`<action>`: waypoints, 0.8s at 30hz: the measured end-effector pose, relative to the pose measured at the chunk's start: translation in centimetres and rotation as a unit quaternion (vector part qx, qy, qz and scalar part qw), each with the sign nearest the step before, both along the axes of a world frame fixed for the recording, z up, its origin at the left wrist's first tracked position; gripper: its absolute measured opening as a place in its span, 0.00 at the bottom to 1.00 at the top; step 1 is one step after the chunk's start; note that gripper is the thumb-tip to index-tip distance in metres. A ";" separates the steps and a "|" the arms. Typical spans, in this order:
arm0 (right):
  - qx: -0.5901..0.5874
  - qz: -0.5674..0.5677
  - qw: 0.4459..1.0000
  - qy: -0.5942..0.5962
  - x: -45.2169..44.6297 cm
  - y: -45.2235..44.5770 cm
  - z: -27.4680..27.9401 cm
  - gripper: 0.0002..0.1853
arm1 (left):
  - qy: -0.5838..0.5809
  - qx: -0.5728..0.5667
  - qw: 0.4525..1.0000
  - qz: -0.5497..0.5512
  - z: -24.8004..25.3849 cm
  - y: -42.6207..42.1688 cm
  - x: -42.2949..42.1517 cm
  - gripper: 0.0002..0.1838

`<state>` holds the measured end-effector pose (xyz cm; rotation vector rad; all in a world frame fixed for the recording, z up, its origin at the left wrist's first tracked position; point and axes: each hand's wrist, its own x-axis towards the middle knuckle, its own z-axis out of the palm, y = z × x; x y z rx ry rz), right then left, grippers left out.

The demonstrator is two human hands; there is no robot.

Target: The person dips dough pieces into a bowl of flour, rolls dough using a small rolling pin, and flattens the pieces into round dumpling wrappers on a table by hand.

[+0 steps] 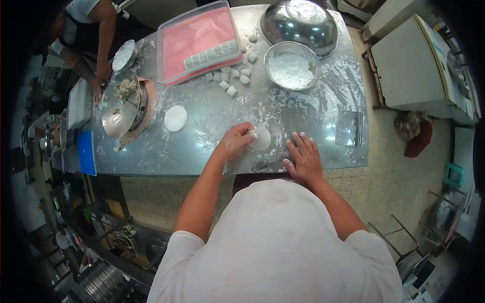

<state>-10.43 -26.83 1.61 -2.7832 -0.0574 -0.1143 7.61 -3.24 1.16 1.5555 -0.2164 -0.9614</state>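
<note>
- The stack of wrappers [176, 118], round, flat and pale, lay on the steel bench [199, 146], towards its left half.
- Small dough lumps [232, 91], short and rounded, dull with powder, were scattered about the middle of the bench.
- The dough disc [261, 140], thin, smooth and nearly round, was on the bench near the middle of its near edge.
- White powder [288, 69] filled the steel bowl [293, 88] in a soft heap; more of it made streaks over the metal around.
- A blue flat object [87, 152] was at the near left corner.
- A co-worker's hand [97, 90] was at the left edge, close to a shiny basin [115, 122] with a lumpy mixture [126, 91].
- The clear plastic box [202, 35], with pink bottom and pleated pieces [212, 54] in rows, occupied the far side, behind the lumps.
- A big steel bowl [303, 30] stood at the far edge, partly covered by the powder bowl.
- A flat scraper [348, 129] lay beside the right edge.
- The left hand [236, 141] was nearly closed, its thumb and fingers pinching the left rim of the disc.
- The right hand [305, 159] was wide, palm down, fingers spread, near the disc but apart from it.
</note>
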 end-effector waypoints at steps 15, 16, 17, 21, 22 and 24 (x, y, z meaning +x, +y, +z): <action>-0.037 -0.010 0.998 -0.046 2.5 0.5 -0.7 0.27 | 0.044 -0.187 0.920 0.342 4.1 11.7 5.6 0.25; -0.034 -0.010 0.998 -0.045 2.5 0.6 -0.6 0.27 | 0.008 -0.152 0.924 0.350 3.1 13.9 7.1 0.24; -0.032 -0.010 0.999 -0.043 2.6 0.7 -0.5 0.26 | -0.044 -0.072 0.930 0.357 2.6 15.7 8.4 0.23; -0.054 -0.032 0.997 -0.039 2.7 1.1 -0.5 0.27 | -0.433 0.278 0.805 0.294 1.5 20.2 8.9 0.23; -0.049 -0.033 0.997 -0.043 2.8 1.2 -0.4 0.27 | -0.532 0.318 0.738 0.266 1.3 20.3 9.0 0.24; -0.047 -0.043 0.997 -0.041 2.6 1.4 -0.1 0.27 | -0.519 0.305 0.767 0.221 1.3 18.6 8.6 0.24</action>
